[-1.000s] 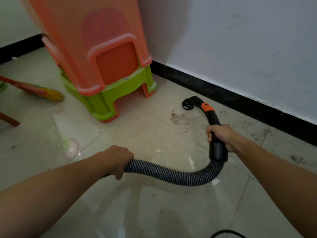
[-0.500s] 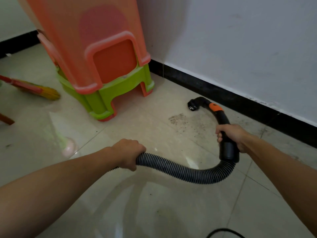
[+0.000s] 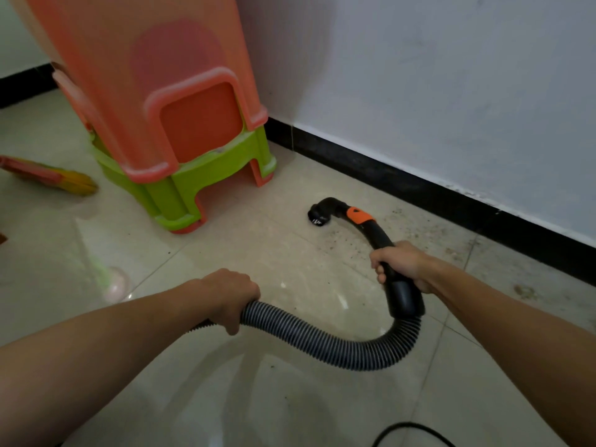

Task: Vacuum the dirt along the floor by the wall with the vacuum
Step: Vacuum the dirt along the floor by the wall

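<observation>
Nozzle [image 3: 317, 217] shifted left over dirt [image 3: 346, 241] | left hand [image 3: 225, 293] grips hose [image 3: 322, 340] | right hand [image 3: 401, 262] grips handle [image 3: 404, 298]

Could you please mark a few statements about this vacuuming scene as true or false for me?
1. The right hand grips the vacuum's black handle tube. True.
2. The left hand holds the broom. False: it grips the ribbed hose; the broom lies on the floor.
3. The green stool sits on top of the orange stool. False: the orange one is stacked over the green one.
4. Specks of dirt lie on the tiles beside the black baseboard. True.
</observation>
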The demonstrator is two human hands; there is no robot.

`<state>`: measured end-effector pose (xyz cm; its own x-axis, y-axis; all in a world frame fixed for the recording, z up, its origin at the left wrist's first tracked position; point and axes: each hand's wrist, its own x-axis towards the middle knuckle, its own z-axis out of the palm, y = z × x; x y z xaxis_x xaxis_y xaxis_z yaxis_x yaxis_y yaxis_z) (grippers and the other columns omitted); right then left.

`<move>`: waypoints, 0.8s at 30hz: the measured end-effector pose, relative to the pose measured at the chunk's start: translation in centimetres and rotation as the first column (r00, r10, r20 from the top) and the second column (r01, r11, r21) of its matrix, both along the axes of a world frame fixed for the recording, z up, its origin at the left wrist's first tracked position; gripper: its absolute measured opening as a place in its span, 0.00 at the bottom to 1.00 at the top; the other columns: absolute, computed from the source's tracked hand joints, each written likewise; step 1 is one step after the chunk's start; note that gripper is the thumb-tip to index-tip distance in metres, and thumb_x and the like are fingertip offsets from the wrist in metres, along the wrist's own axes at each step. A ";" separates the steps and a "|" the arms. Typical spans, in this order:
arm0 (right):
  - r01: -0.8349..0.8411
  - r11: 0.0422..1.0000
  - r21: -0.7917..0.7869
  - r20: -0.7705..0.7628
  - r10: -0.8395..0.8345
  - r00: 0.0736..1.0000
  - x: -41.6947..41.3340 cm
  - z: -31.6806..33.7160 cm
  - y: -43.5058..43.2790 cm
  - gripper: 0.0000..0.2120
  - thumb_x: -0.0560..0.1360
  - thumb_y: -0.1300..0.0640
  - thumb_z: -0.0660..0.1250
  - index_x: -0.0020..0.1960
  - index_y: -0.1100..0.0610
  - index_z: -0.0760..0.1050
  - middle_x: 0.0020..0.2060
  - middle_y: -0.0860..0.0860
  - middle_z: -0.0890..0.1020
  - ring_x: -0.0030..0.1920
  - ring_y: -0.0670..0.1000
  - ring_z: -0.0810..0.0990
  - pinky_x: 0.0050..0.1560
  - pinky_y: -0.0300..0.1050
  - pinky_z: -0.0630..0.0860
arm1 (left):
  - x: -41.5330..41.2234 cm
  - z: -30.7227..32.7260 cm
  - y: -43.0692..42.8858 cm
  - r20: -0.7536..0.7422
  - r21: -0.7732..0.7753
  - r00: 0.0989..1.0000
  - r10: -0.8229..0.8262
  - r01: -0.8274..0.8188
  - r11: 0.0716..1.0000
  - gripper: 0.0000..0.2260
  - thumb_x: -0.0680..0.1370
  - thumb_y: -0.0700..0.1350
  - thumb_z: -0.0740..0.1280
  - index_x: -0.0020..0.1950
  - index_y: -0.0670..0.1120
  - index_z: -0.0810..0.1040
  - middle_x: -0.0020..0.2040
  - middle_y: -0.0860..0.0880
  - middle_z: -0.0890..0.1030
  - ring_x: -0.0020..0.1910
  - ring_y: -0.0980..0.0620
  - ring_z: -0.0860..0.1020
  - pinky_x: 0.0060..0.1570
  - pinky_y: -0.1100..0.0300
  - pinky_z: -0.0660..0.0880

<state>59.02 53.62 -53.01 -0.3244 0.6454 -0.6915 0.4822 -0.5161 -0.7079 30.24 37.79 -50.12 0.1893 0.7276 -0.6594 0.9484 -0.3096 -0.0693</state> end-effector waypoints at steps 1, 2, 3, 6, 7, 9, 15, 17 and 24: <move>-0.037 0.999 -0.025 -0.009 0.036 0.999 -0.3 0.3 -0.2 0.13 0.63 0.65 0.70 0.48 0.62 0.75 0.29 0.54 0.79 0.28 0.51 0.77 0.35 0.46 0.78 | -0.2 0.1 -0.1 0.002 -0.004 1.000 0.019 -0.019 1.000 0.15 0.67 0.50 0.75 0.47 0.54 0.72 0.42 0.53 0.74 0.41 0.52 0.74 0.39 0.59 0.69; -0.074 0.996 -0.047 -0.015 0.074 0.997 -0.5 0.5 -0.3 0.13 0.63 0.65 0.70 0.47 0.62 0.75 0.30 0.54 0.78 0.28 0.51 0.77 0.35 0.46 0.78 | -0.2 0.1 -0.1 0.009 -0.010 1.000 0.028 -0.028 1.000 0.15 0.67 0.50 0.75 0.47 0.54 0.71 0.42 0.53 0.74 0.41 0.52 0.74 0.38 0.59 0.70; -0.092 0.995 -0.049 -0.010 0.091 0.996 -0.6 0.7 -0.3 0.12 0.63 0.65 0.70 0.47 0.62 0.75 0.30 0.54 0.78 0.28 0.51 0.77 0.34 0.45 0.78 | 0.0 0.1 -0.2 0.015 -0.015 1.000 0.022 -0.022 1.000 0.15 0.67 0.50 0.75 0.46 0.54 0.71 0.42 0.53 0.74 0.41 0.52 0.74 0.38 0.59 0.69; 0.058 0.996 0.066 0.026 -0.059 0.998 -0.2 0.6 0.2 0.10 0.65 0.66 0.69 0.47 0.63 0.76 0.28 0.54 0.79 0.26 0.51 0.77 0.30 0.43 0.78 | 0.2 0.4 -0.2 -0.006 0.018 1.000 -0.028 0.029 0.999 0.16 0.67 0.50 0.75 0.49 0.53 0.73 0.42 0.53 0.73 0.41 0.52 0.73 0.38 0.58 0.69; 0.154 0.983 0.103 0.020 -0.156 0.987 0.3 0.5 0.4 0.10 0.65 0.66 0.69 0.46 0.63 0.75 0.27 0.54 0.79 0.25 0.51 0.77 0.30 0.43 0.77 | -0.1 0.5 -0.1 -0.013 0.040 1.000 -0.025 0.026 0.999 0.16 0.67 0.50 0.75 0.51 0.53 0.73 0.42 0.53 0.73 0.41 0.52 0.73 0.39 0.58 0.69; 0.340 0.931 0.131 -0.027 -0.340 0.940 1.8 0.2 1.1 0.06 0.65 0.67 0.68 0.41 0.62 0.74 0.24 0.53 0.77 0.22 0.50 0.76 0.27 0.41 0.76 | -0.7 0.6 0.2 0.003 0.073 1.000 0.021 -0.021 0.997 0.15 0.68 0.50 0.74 0.51 0.54 0.73 0.42 0.54 0.73 0.41 0.52 0.73 0.39 0.59 0.69; 0.592 0.799 0.103 -0.032 -0.593 0.805 6.9 -1.2 0.2 0.08 0.64 0.66 0.68 0.41 0.60 0.72 0.23 0.53 0.76 0.22 0.51 0.75 0.28 0.43 0.76 | 1.5 0.1 1.8 0.014 0.108 0.999 -0.030 0.028 0.994 0.15 0.68 0.50 0.73 0.49 0.54 0.70 0.39 0.54 0.69 0.39 0.51 0.72 0.37 0.59 0.66; 0.646 0.758 0.092 -0.025 -0.647 0.762 7.8 -1.9 -0.9 0.08 0.63 0.67 0.68 0.41 0.61 0.72 0.23 0.54 0.75 0.21 0.51 0.75 0.28 0.44 0.76 | 1.9 -0.2 2.4 0.001 0.118 0.998 -0.057 0.056 0.991 0.15 0.68 0.49 0.73 0.49 0.54 0.70 0.40 0.54 0.70 0.39 0.51 0.72 0.37 0.58 0.66; 0.598 0.797 0.080 -0.043 -0.597 0.801 5.3 -1.8 -2.2 0.06 0.65 0.68 0.67 0.40 0.62 0.73 0.25 0.55 0.75 0.22 0.52 0.74 0.27 0.43 0.77 | 0.9 -1.2 3.6 -0.068 0.003 0.997 -0.038 0.039 0.999 0.18 0.67 0.48 0.75 0.52 0.53 0.73 0.46 0.52 0.75 0.43 0.51 0.75 0.40 0.58 0.69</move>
